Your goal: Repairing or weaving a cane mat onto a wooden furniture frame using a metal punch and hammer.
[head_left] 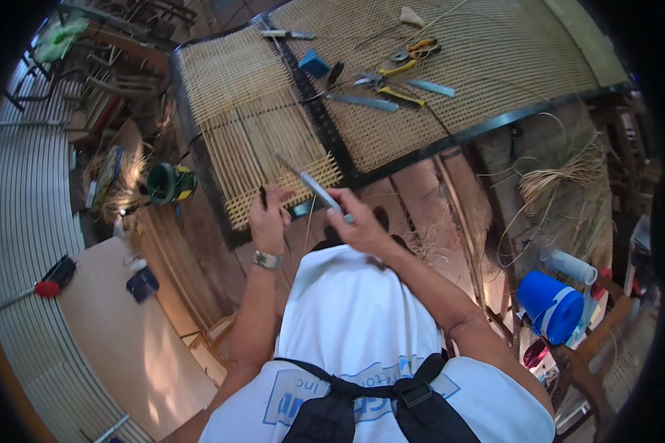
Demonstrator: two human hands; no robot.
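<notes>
My right hand (358, 225) grips a slim knife-like tool (318, 189) by its grey handle. Its thin tip points up and left over the loose cane strands. Beside it, my left hand (268, 218) is closed near the front edge of the cane panel (247, 140), around a thin dark stick-like piece (264, 196). The panel is held in a black frame, with long parallel strands in its middle and a woven band (303, 193) along the near edge. What the left fingertips touch underneath is partly hidden.
A larger woven panel (495, 66) carries yellow-handled pliers (400, 94), blue-grey strips (363, 102), a blue block (314, 63) and a white-handled knife (288, 35). Bundled cane (561, 177) and a blue bucket (550, 306) lie right; a green bucket (170, 183) stands left.
</notes>
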